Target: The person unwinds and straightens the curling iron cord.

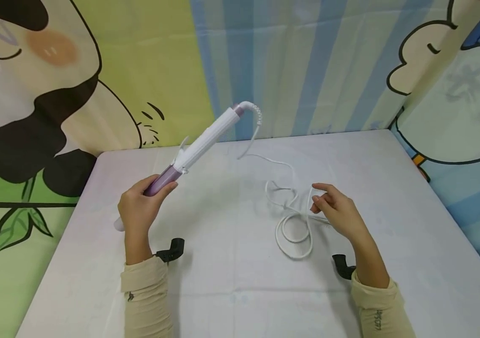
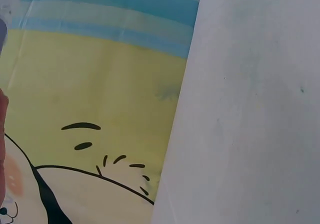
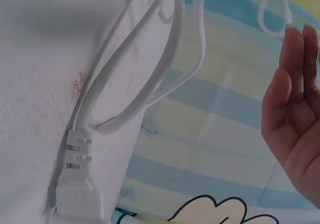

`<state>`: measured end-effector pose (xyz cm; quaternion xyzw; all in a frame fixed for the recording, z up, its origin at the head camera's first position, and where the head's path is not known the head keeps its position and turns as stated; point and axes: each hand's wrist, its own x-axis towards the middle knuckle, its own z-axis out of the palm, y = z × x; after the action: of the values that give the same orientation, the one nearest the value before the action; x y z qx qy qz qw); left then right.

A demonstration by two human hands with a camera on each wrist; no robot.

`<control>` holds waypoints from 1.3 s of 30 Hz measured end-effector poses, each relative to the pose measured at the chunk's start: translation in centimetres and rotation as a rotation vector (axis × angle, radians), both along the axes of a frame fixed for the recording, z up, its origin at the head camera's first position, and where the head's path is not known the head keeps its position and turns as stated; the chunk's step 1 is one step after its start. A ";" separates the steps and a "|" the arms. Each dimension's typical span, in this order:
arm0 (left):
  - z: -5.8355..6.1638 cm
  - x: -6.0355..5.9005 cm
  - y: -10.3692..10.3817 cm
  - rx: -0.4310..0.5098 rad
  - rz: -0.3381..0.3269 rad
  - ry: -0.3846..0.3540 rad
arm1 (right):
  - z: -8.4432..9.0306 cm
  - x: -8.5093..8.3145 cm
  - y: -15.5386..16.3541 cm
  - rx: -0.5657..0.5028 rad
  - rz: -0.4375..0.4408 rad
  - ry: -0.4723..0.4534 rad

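My left hand (image 1: 138, 204) grips a white and purple curling iron (image 1: 210, 138) by its purple barrel, the white handle slanting up to the right. At the left edge of the left wrist view, only a sliver of that hand (image 2: 2, 159) shows. A white cord (image 1: 297, 256) runs from the handle's end down into loose loops on the table. Beside these loops my right hand (image 1: 341, 211) is raised, fingers loosely bent, a strand right at its fingertips. In the right wrist view its fingers (image 3: 292, 59) extend upward near a cord loop (image 3: 272, 33).
The cord's white plug (image 3: 79, 199) lies on the white cloth in the right wrist view. A white-covered table (image 1: 231, 267) spans the area, with a patterned curtain (image 1: 265, 70) along its back and sides. Black wrist mounts (image 1: 172, 250) stick out beside both forearms.
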<state>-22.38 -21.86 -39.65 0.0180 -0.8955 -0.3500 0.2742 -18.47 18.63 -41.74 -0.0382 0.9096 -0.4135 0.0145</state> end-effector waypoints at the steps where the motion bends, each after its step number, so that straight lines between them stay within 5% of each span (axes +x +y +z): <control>1: 0.0 -0.1 -0.1 -0.013 0.032 -0.019 | 0.0 0.0 -0.1 0.001 0.032 0.000; 10: -0.4 0.0 -2.5 -0.133 0.272 -0.159 | 0.0 0.3 -0.9 0.025 0.142 0.026; 18: -1.2 -0.2 -4.8 -0.121 0.361 -0.371 | -0.1 0.4 -0.7 0.042 0.173 0.021; 32: -3.0 0.4 -8.3 -0.059 0.378 -0.639 | 0.0 0.3 -0.6 0.043 0.198 0.018; 39: -3.9 0.7 -9.1 -0.082 0.332 -0.745 | 0.1 0.4 -0.3 0.039 0.201 0.021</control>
<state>-21.72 -30.98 -43.55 0.2770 -0.9316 -0.2348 -0.0155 -18.04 18.34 -41.64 -0.1334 0.9092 -0.3917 0.0470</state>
